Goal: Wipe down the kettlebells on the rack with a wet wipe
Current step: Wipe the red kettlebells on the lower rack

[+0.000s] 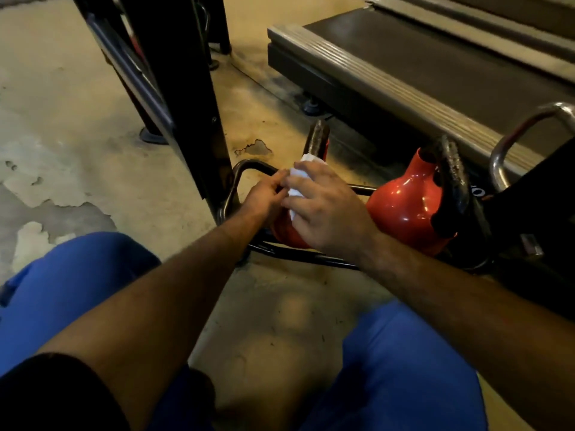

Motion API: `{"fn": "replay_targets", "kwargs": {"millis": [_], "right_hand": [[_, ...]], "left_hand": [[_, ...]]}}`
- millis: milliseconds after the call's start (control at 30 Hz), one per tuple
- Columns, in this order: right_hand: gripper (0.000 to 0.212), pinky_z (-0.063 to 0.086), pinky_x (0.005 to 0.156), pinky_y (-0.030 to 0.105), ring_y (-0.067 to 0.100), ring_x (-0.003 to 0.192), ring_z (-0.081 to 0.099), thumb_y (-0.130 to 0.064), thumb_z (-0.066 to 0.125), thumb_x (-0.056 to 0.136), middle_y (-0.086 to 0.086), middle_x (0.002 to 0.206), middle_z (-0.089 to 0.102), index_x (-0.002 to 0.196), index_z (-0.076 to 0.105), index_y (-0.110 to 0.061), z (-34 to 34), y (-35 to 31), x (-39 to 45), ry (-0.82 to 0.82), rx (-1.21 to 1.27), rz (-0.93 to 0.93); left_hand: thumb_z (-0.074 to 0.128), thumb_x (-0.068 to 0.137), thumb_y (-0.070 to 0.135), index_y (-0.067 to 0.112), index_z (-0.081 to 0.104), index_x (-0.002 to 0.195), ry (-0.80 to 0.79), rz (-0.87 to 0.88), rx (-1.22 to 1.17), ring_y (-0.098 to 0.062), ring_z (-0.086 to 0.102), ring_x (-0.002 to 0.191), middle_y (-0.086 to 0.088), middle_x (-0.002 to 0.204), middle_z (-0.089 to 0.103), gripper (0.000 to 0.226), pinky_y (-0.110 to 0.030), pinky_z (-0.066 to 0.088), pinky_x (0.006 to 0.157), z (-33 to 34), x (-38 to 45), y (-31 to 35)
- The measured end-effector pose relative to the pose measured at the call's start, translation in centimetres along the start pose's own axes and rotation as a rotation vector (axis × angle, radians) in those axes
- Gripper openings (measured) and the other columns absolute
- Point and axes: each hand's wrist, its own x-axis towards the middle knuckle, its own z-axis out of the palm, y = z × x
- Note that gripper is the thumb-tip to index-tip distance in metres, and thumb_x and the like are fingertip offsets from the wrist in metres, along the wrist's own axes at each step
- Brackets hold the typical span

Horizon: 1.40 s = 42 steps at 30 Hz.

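Two red kettlebells sit on a low black tube rack (241,171). The left kettlebell (286,233) is mostly hidden under my hands; its dark worn handle (317,138) sticks up behind them. My right hand (326,206) presses a crumpled white wet wipe (297,181) against its top. My left hand (266,194) pinches the edge of the same wipe from the left side. The right kettlebell (404,206) stands free beside them, shiny, with a dark scuffed handle (452,169).
A black machine frame post (186,98) rises just left of the rack. A treadmill deck (420,66) runs along the far right. A chrome bar (510,144) curves at the right edge. My knees in blue trousers (77,275) fill the foreground over worn concrete floor (62,144).
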Motion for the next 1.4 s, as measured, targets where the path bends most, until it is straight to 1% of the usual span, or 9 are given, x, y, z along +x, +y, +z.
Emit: {"fn": "replay_targets", "kwargs": {"millis": [100,267,400,533,700,833,967,1233,1400], "right_hand": [[0.037,0.026,0.119,0.052,0.031,0.135,0.046,-0.027,0.042,0.095,0.008,0.129,0.064,0.105,0.076,-0.015,-0.3,-0.1,-0.9,-0.151,-0.115,-0.206],[0.030,0.038,0.111,0.048,0.035,0.116,0.059,-0.026,0.050,0.099,0.013,0.112,0.069,0.105,0.073,-0.008,-2.0,2.2,3.2,-0.113,-0.075,-0.066],[0.030,0.034,0.111,0.046,0.031,0.112,0.062,-0.027,0.051,0.089,0.008,0.105,0.071,0.097,0.075,-0.012,-1.8,0.5,2.4,-0.346,-0.179,-0.300],[0.036,0.042,0.104,0.044,0.030,0.106,0.064,-0.034,0.044,0.093,0.005,0.101,0.073,0.097,0.074,-0.015,-3.5,2.0,6.4,-0.388,-0.180,-0.098],[0.033,0.038,0.110,0.045,0.024,0.116,0.060,-0.036,0.048,0.094,0.001,0.111,0.072,0.105,0.074,-0.020,-3.9,0.8,5.5,-0.613,-0.168,-0.237],[0.048,0.040,0.111,0.043,0.026,0.119,0.061,-0.040,0.038,0.102,0.008,0.118,0.072,0.114,0.074,-0.011,-4.7,3.0,8.8,-0.535,-0.159,0.025],[0.043,0.036,0.114,0.041,0.022,0.119,0.062,-0.038,0.042,0.103,0.004,0.117,0.073,0.106,0.076,-0.013,-4.6,2.0,8.3,-0.694,-0.117,-0.180],[0.049,0.040,0.104,0.041,0.021,0.101,0.066,-0.042,0.037,0.093,0.002,0.098,0.075,0.090,0.077,-0.014,-3.2,4.4,12.0,-0.846,-0.262,-0.077],[0.050,0.032,0.118,0.044,0.026,0.149,0.029,-0.045,0.035,0.105,0.009,0.157,0.040,0.134,0.063,-0.017,-3.9,5.8,14.1,-0.906,-0.334,0.205]], "left_hand": [[0.059,0.092,0.040,0.041,0.055,0.133,-0.046,0.011,0.053,-0.019,0.061,0.119,0.002,0.129,0.064,0.041,-0.045,0.049,0.104,-0.5,0.4,-0.7],[0.056,0.097,0.035,0.021,0.069,0.122,0.022,0.114,0.171,-0.023,0.064,0.112,-0.006,0.117,0.071,0.032,-0.040,0.047,0.102,-0.4,0.9,-1.5],[0.056,0.096,0.043,0.037,0.064,0.126,0.010,0.169,0.226,-0.016,0.064,0.109,0.005,0.118,0.071,0.033,-0.035,0.049,0.098,-0.9,1.3,-1.7],[0.055,0.090,0.052,0.045,0.053,0.134,0.030,0.139,0.128,-0.015,0.062,0.114,0.009,0.129,0.065,0.045,-0.038,0.051,0.099,-1.5,1.5,-1.6],[0.058,0.097,0.032,0.025,0.050,0.143,0.005,0.172,0.062,-0.020,0.050,0.126,-0.001,0.138,0.051,0.047,-0.036,0.041,0.108,-0.7,2.2,-2.0],[0.058,0.097,0.037,0.025,0.057,0.136,0.008,0.167,0.000,-0.020,0.054,0.121,0.000,0.131,0.055,0.041,-0.040,0.045,0.103,-0.5,3.3,-2.1],[0.059,0.097,0.039,0.029,0.058,0.134,0.054,0.060,-0.053,-0.021,0.056,0.120,0.003,0.133,0.058,0.038,-0.035,0.047,0.098,-0.5,3.6,-1.5],[0.052,0.096,0.052,0.035,0.064,0.125,0.083,0.008,-0.021,-0.022,0.060,0.111,0.004,0.124,0.063,0.035,-0.027,0.042,0.081,-0.5,4.5,-1.5],[0.056,0.094,0.058,0.036,0.066,0.122,0.084,-0.032,0.009,-0.026,0.064,0.107,0.001,0.118,0.069,0.037,-0.032,0.050,0.084,-0.5,4.9,-1.3]]}}
